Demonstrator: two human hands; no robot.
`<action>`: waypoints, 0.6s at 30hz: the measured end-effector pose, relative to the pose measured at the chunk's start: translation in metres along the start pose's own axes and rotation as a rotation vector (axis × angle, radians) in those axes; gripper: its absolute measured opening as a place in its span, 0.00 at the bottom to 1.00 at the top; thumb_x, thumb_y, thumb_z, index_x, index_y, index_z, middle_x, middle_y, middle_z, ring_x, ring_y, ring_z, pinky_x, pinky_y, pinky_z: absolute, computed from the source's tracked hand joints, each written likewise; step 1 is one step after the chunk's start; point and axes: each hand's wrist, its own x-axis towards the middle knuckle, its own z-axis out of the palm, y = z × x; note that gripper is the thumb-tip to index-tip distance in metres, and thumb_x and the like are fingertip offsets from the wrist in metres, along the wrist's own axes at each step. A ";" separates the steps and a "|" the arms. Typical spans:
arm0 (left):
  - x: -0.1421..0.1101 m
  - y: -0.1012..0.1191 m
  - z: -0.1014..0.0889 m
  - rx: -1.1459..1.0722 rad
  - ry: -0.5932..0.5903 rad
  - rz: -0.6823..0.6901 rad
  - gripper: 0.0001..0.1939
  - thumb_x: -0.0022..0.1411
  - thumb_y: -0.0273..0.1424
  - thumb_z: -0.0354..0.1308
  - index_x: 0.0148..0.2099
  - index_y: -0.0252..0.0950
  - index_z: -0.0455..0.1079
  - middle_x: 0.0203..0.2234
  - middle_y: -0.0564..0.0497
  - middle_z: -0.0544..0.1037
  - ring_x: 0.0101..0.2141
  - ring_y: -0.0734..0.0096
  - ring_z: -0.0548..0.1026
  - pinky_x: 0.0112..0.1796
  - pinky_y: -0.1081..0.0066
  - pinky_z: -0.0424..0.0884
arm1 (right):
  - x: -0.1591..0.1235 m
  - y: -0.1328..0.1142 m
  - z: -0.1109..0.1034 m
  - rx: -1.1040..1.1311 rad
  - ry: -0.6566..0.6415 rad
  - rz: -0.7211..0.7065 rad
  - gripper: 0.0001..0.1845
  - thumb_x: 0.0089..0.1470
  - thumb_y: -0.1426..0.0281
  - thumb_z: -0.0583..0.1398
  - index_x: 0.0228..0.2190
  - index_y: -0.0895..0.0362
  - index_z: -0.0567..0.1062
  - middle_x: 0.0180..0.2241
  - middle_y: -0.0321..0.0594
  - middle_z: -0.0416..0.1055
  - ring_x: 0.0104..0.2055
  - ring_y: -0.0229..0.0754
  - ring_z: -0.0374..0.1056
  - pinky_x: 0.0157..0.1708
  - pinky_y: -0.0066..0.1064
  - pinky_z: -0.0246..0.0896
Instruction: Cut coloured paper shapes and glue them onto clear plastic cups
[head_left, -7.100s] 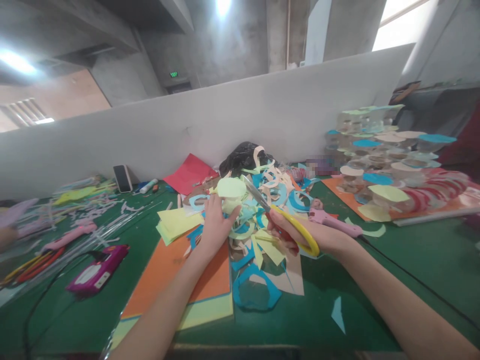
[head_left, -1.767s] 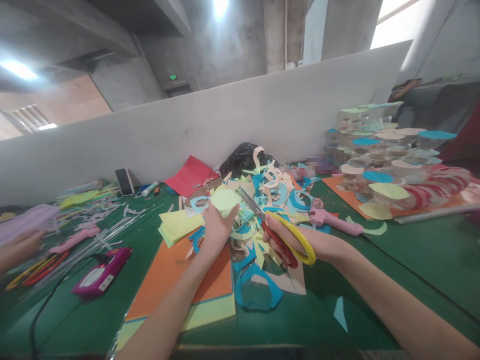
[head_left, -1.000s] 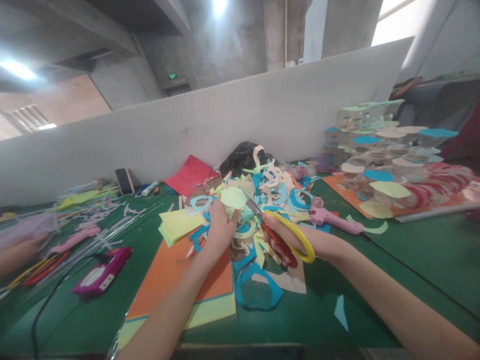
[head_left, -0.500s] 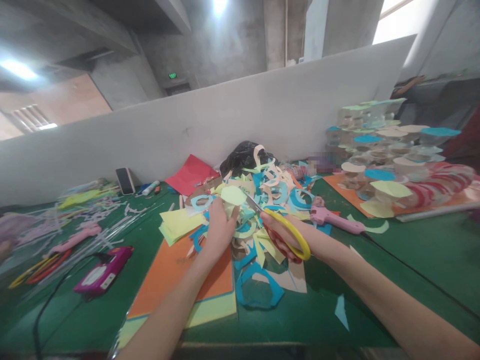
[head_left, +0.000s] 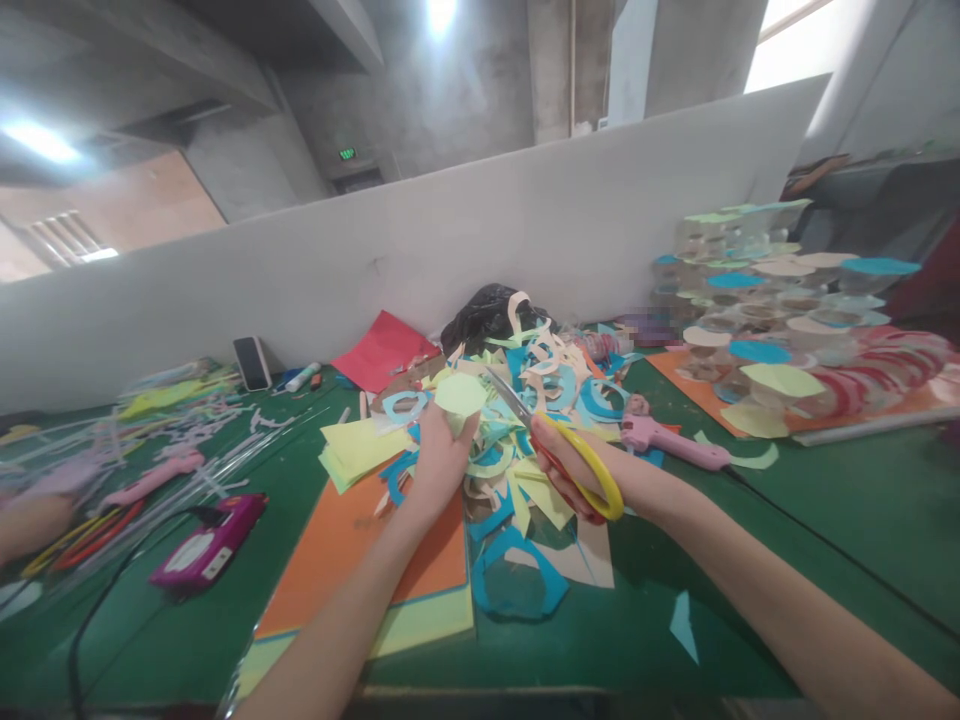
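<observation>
A pale green, roughly round piece of paper (head_left: pixel 461 395) is pinched in my left hand (head_left: pixel 442 455), over the heap of scraps. My right hand (head_left: pixel 562 465) grips scissors (head_left: pixel 604 480) with yellow and red handles. Their blades (head_left: pixel 511 394) point up and left, a little to the right of the paper and apart from it. Below and behind both hands lies a pile of cut paper offcuts (head_left: pixel 517 578) in blue, cream and yellow-green. Orange sheets (head_left: pixel 360 550) lie under my left forearm, with yellow-green sheets (head_left: pixel 356 448) beside them.
A pink glue gun (head_left: pixel 675 440) with a cord lies on the right. Plastic cups topped with paper discs (head_left: pixel 780 378) stand behind it. Leftward are a magenta device (head_left: pixel 210 545), a second pink glue gun (head_left: pixel 154 478) and another person's hand (head_left: pixel 34 525). A phone (head_left: pixel 251 363) leans on the partition.
My left hand has turned the green paper slightly, and the scissors have drawn back to the right of it. Another person's hand has come further in at the left edge.
</observation>
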 end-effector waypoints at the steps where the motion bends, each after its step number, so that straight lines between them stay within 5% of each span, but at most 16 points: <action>1: 0.000 0.001 0.000 0.006 0.007 0.000 0.20 0.62 0.40 0.56 0.53 0.37 0.64 0.50 0.39 0.71 0.52 0.54 0.69 0.54 0.51 0.63 | -0.002 -0.001 -0.001 -0.035 -0.005 -0.011 0.33 0.56 0.37 0.43 0.25 0.54 0.60 0.08 0.29 0.55 0.09 0.34 0.51 0.11 0.26 0.51; 11: -0.002 0.009 -0.004 0.083 0.096 -0.044 0.21 0.57 0.41 0.60 0.49 0.36 0.61 0.43 0.40 0.70 0.50 0.49 0.68 0.50 0.50 0.64 | -0.020 -0.009 -0.003 -0.166 -0.134 -0.024 0.37 0.56 0.36 0.38 0.28 0.56 0.64 0.14 0.31 0.60 0.17 0.34 0.58 0.27 0.30 0.60; 18: -0.001 0.003 -0.005 0.113 0.097 -0.087 0.22 0.57 0.43 0.59 0.48 0.37 0.58 0.42 0.42 0.68 0.46 0.50 0.66 0.47 0.51 0.65 | -0.021 -0.011 -0.002 -0.104 -0.145 -0.012 0.37 0.55 0.35 0.39 0.29 0.55 0.62 0.18 0.29 0.61 0.16 0.33 0.57 0.20 0.29 0.58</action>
